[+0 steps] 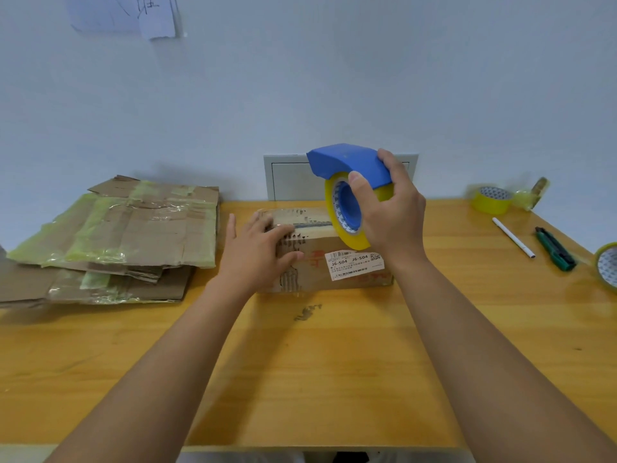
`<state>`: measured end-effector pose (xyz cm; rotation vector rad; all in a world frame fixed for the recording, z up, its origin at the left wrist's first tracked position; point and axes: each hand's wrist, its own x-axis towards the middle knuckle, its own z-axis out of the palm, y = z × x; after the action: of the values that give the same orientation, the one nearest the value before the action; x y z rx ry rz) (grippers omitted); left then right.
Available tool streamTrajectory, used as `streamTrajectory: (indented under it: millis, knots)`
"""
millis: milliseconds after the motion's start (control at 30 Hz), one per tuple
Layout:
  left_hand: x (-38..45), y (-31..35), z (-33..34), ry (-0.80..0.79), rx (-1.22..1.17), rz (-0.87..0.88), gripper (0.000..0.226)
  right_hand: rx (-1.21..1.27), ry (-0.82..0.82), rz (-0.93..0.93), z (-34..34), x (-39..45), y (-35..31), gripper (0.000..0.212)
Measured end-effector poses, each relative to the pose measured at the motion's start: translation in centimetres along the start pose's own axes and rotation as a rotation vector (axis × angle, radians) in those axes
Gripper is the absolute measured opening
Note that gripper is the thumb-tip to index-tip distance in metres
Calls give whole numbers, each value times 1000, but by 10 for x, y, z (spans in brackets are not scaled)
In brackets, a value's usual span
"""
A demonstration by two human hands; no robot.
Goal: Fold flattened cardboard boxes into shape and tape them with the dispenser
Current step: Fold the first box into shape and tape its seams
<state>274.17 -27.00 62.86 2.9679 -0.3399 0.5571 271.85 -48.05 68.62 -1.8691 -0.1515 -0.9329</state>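
A small brown cardboard box (337,272), folded into shape and bearing a white label, stands in the middle of the wooden table (317,362). My left hand (258,252) lies on its left top edge with the fingers spread flat. My right hand (389,208) grips a blue tape dispenser (347,165) loaded with a yellow tape roll (350,238). The roll's lower edge touches the top of the box near its right half. My thumb presses the roll's side and my fingers wrap over the blue cover.
A pile of flattened cardboard boxes (133,228) with old yellowish tape lies at the left. At the right are a spare yellow tape roll (492,198), a white pen (514,237), a green utility knife (556,248) and another tape roll (607,265) at the edge. A wall panel (290,178) stands behind.
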Motion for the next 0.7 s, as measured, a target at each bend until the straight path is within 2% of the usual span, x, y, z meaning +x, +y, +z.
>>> streamTrajectory:
  millis: [67,133,233,400,500,600,700]
  knots:
    - [-6,0,-1,7,-105,-31,63,0,5,1,0,0,1,50]
    - [-9,1,-7,43,-175,-87,51,-1,9,1,-1,0,2,50]
    - [-15,0,-16,48,-115,-42,42,0,10,-1,-2,2,4,49]
    - [-20,-22,-27,-115,-183,16,52,-22,-16,8,1,10,5,48]
    - [-21,-39,-28,-231,-309,31,53,-28,-27,9,3,14,6,50]
    - [-25,-45,-26,-215,-434,28,49,15,-59,63,0,16,2,49]
    - [-25,-49,-24,-201,-442,42,46,103,-55,109,-11,8,-1,46]
